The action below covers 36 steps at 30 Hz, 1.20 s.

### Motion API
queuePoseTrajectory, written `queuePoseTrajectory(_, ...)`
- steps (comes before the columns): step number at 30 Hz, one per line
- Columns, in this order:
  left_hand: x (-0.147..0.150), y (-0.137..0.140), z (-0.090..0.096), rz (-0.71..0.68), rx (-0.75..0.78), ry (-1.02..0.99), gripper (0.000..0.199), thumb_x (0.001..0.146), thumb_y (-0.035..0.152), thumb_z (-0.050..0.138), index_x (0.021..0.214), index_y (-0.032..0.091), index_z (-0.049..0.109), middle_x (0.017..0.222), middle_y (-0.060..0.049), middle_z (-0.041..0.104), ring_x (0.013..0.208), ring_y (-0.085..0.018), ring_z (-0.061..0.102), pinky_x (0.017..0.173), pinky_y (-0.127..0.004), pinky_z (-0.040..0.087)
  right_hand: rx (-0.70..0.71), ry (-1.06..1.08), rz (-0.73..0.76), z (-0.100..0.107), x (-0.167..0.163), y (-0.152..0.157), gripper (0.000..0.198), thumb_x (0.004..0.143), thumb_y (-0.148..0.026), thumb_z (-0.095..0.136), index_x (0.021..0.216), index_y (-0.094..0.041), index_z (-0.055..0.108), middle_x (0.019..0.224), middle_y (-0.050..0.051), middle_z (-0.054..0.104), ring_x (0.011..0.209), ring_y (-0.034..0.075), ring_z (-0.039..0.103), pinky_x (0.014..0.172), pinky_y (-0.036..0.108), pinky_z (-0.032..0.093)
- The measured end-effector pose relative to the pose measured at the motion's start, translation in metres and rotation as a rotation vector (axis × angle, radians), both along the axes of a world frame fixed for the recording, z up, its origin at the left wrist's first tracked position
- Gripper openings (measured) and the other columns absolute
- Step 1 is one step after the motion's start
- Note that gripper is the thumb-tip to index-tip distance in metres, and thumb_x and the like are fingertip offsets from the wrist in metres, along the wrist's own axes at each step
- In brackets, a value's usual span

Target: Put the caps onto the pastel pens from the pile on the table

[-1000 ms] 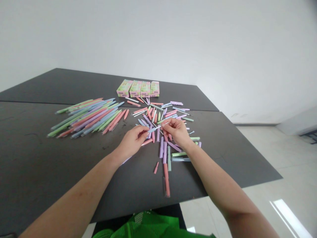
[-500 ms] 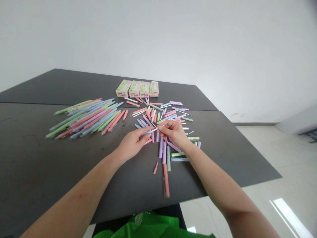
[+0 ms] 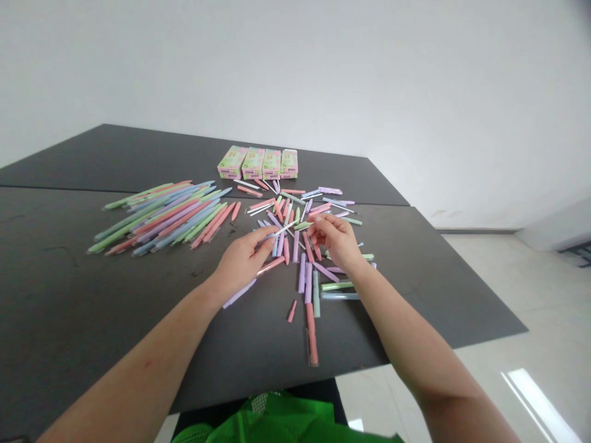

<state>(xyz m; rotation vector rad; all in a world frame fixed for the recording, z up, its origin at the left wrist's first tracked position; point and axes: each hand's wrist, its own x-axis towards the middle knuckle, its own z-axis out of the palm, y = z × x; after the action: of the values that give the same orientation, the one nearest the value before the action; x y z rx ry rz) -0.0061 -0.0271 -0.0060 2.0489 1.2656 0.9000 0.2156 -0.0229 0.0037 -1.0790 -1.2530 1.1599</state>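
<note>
Two hands, slightly apart, fingers bent

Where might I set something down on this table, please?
Bare tabletop lies right of the scattered pen parts, left of the boxes, and between the pen pile and left forearm. It is crowded around the left hand and right hand.

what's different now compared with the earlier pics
The right hand has let go of the white stick's tip and moved right, beside a light green piece; whether it grips that is unclear. The left hand has shifted slightly left, still holding the white stick. The boxes and the pile of pens at the left have stayed put.
</note>
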Motion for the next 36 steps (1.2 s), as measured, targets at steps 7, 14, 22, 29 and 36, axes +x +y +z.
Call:
queuePoseTrajectory(7, -0.001, 0.001, 0.003, 0.058, -0.006, 0.022, 0.037, 0.093, 0.039, 0.044, 0.118, 0.020, 0.063, 0.111, -0.004, 0.071, 0.098, -0.021, 0.065, 0.089, -0.030, 0.048, 0.161, -0.899, 0.059, 0.010, 0.007, -0.004, 0.014, 0.079, -0.020, 0.058, 0.075, -0.017, 0.071, 0.070, 0.002, 0.067, 0.064, 0.013, 0.055, 0.063, 0.025, 0.039)
queuePoseTrajectory(14, 0.010, -0.010, 0.001, -0.018, 0.022, 0.150, 0.033, 0.094, 0.032, 0.042, 0.117, 0.022, 0.063, 0.116, -0.005, 0.069, 0.106, -0.023, 0.064, 0.092, -0.033, 0.046, 0.177, -1.289, 0.134, 0.006, -0.010, -0.014, 0.018, 0.082, -0.028, 0.057, 0.092, -0.019, 0.070, 0.085, 0.005, 0.066, 0.078, 0.018, 0.058, 0.070, 0.027, 0.039)
queuePoseTrajectory(22, 0.016, -0.018, 0.003, -0.086, 0.066, 0.221, 0.030, 0.093, 0.026, 0.041, 0.114, 0.023, 0.063, 0.112, -0.003, 0.070, 0.101, -0.023, 0.065, 0.087, -0.034, 0.048, 0.111, -1.368, 0.127, 0.000, -0.019, -0.016, 0.018, 0.084, -0.026, 0.054, 0.097, -0.020, 0.065, 0.098, 0.008, 0.066, 0.094, 0.021, 0.060, 0.077, 0.028, 0.041)
queuePoseTrajectory(29, 0.018, -0.019, 0.002, -0.104, 0.100, 0.217, 0.029, 0.094, 0.026, 0.041, 0.112, 0.022, 0.063, 0.112, -0.005, 0.069, 0.101, -0.023, 0.065, 0.089, -0.035, 0.048, 0.112, -1.405, 0.093, -0.003, -0.025, -0.018, 0.021, 0.089, -0.021, 0.046, 0.102, -0.020, 0.063, 0.097, 0.008, 0.068, 0.094, 0.021, 0.063, 0.079, 0.029, 0.041)
queuePoseTrajectory(36, 0.017, -0.018, 0.004, -0.098, 0.057, 0.237, 0.030, 0.093, 0.025, 0.041, 0.114, 0.023, 0.063, 0.113, -0.004, 0.069, 0.102, -0.023, 0.065, 0.086, -0.034, 0.048, 0.114, -1.433, 0.108, -0.002, -0.023, -0.015, 0.019, 0.089, -0.019, 0.045, 0.099, -0.018, 0.062, 0.096, 0.009, 0.070, 0.092, 0.022, 0.064, 0.077, 0.029, 0.041)
